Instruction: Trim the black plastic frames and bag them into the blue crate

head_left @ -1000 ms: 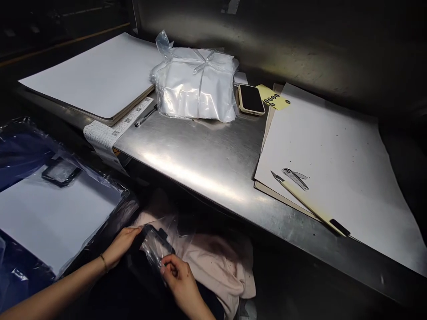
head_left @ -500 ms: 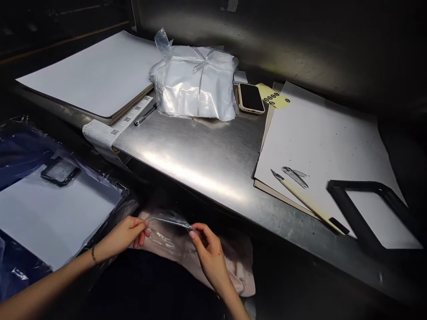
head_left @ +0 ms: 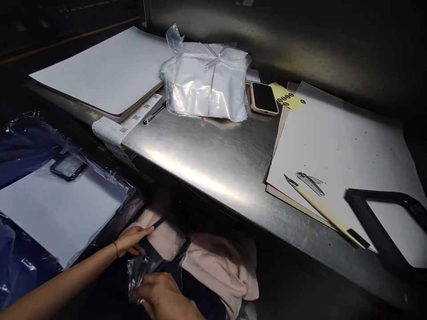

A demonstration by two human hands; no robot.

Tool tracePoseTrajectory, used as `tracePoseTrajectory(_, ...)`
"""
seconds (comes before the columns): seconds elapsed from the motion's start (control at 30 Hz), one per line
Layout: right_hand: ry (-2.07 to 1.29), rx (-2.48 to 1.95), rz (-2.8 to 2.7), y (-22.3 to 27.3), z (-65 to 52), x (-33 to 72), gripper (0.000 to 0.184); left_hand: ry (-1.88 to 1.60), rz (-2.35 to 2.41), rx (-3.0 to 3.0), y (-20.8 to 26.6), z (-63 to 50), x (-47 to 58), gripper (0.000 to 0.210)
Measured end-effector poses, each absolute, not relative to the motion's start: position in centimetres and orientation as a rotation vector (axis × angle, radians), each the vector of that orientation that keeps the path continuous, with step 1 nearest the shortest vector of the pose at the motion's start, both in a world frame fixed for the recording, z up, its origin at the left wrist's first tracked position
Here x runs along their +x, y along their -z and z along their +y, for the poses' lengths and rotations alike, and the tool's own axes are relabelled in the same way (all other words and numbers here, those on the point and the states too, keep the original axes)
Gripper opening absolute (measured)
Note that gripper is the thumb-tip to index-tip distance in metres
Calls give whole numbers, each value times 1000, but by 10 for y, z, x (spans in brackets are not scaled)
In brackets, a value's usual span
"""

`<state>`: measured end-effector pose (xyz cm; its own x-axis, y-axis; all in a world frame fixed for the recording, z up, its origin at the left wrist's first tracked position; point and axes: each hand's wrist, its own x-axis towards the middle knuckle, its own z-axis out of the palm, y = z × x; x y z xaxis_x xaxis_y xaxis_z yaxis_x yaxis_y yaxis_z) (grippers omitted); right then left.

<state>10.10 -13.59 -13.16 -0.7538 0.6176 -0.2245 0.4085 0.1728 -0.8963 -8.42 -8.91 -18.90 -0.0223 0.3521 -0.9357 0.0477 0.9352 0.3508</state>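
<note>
Nearest you, your right hand [head_left: 163,293] has its fingers curled into a crumpled clear bag [head_left: 131,271], gripping the film. Just beyond it, your left hand [head_left: 131,240] pinches the edge of a black frame [head_left: 184,250] between thumb and fingers. That frame lies tilted between your hands, over a pink cloth [head_left: 220,266] and below the desk's near edge; clear film covers part of it. To your left, dark blue plastic [head_left: 23,138] surrounds a white sheet [head_left: 66,209] with a small bagged frame [head_left: 62,176] on it.

On the near right of the desk [head_left: 207,151], a second black frame [head_left: 368,226] rests partly over a white board [head_left: 347,142]. The board also bears a craft knife [head_left: 327,211] and, beside it, nail clippers [head_left: 311,183]. Farther back you have a pen [head_left: 154,113], a phone [head_left: 264,98], a yellow sticker sheet [head_left: 290,100], a tied plastic-wrapped bundle [head_left: 207,84] and, at left, a white stack [head_left: 103,66]. Behind stands a dark metal wall [head_left: 283,44].
</note>
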Motion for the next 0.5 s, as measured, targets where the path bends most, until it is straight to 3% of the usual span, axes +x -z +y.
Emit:
tracePoseTrajectory(0.33,-1413,-1354,-1591,155,-143,123,22,-651,1357,-4,174,-71,-80,15)
tracePoseTrajectory(0.5,-1552,-1486,-1040,153,-124,136,25,-626,1103,-89,146,-93,-65,11)
